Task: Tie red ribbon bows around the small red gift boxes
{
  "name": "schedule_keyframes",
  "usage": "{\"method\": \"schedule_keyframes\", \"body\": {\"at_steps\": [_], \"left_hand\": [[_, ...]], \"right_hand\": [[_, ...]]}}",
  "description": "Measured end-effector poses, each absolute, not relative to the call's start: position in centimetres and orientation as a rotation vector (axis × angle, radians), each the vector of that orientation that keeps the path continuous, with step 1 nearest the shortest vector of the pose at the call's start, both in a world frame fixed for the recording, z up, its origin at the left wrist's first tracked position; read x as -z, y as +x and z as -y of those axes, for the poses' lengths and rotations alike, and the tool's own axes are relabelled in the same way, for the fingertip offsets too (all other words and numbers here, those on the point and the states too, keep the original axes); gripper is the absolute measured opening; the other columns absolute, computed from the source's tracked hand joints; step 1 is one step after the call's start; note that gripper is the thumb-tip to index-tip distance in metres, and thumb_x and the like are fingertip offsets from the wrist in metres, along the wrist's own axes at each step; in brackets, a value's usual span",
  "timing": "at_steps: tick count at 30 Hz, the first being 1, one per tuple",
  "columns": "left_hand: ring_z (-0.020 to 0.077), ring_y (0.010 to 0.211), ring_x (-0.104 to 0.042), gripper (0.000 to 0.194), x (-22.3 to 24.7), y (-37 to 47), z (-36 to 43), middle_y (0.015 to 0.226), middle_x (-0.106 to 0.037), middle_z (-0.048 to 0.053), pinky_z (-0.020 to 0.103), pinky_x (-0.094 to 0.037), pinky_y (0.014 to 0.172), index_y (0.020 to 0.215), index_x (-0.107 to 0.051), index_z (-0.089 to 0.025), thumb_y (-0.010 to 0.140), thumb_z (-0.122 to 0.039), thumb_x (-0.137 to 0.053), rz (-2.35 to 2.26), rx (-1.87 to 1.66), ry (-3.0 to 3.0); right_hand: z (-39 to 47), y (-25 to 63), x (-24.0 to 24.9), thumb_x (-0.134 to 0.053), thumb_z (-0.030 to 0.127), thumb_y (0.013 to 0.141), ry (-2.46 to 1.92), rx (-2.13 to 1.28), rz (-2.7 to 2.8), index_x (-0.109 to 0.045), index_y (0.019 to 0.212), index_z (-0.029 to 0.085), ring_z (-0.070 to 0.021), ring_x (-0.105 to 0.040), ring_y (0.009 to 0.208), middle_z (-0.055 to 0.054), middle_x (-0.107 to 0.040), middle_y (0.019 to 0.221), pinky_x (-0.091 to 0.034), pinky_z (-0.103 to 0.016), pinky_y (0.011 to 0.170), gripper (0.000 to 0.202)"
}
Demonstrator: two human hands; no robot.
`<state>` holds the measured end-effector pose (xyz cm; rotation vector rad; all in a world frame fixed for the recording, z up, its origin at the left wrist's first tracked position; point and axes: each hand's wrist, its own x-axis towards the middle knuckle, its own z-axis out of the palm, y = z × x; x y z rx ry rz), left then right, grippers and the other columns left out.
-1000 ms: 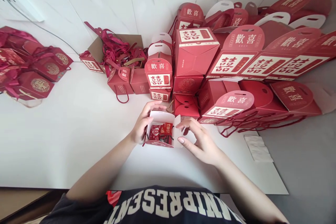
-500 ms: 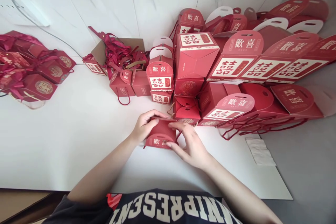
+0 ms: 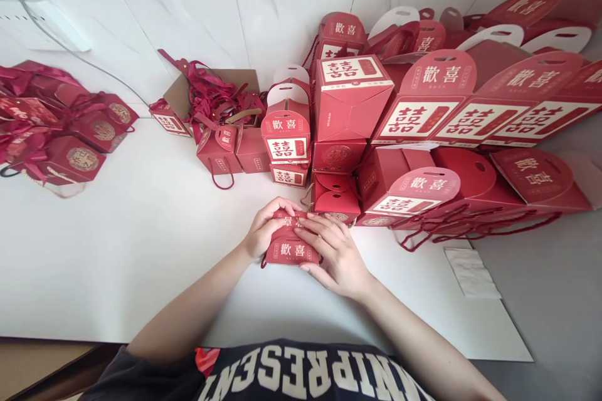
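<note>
Box (image 3: 292, 250) lying btwn L hand (image 3: 263, 230) & R hand (image 3: 342, 258), just below ctr frame.
I'm seeing both clamping it, R reaching over top.

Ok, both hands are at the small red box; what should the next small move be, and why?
I'd probably press the flaps gently with the right hand while the left hand steadies the red box: both flaps are folded over its top, the right fingers lie across them, and whether they're locked is hidden.
</note>
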<state>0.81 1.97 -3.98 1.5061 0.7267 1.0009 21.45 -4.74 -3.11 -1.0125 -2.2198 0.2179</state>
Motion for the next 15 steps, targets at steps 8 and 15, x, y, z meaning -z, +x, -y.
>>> {"method": "schedule_keyframes", "body": {"at_steps": [8,15], "left_hand": [[0.0205,0.095,-0.064,0.012,2.8,-0.5,-3.4,0.095,-0.068,0.005,0.034,-0.048,0.088,0.091,-0.061,-0.019,0.088,-0.016,-0.050,-1.074,-1.241,1.793],[0.0165,0.099,-0.061,0.024,-1.8,-8.4,-13.0,0.105,-0.066,0.002,0.029,-0.048,0.086,0.090,-0.063,-0.018,0.073,-0.004,-0.056,-1.756,-1.675,1.734]], "right_hand": [[4.6,20.1,3.8,-0.056,0.036,0.096,-1.023,0.062,2.318,-0.051,0.141,0.018,-0.0278,-0.044,0.138,-0.009,-0.054,0.144,-0.030,-0.049,0.118,0.049],[4.8,19.6,4.0,-0.054,0.032,0.097,-0.980,0.084,2.263,-0.051,0.140,0.020,-0.0247,-0.050,0.132,-0.010,-0.056,0.142,-0.025,-0.051,0.119,0.045]]}}
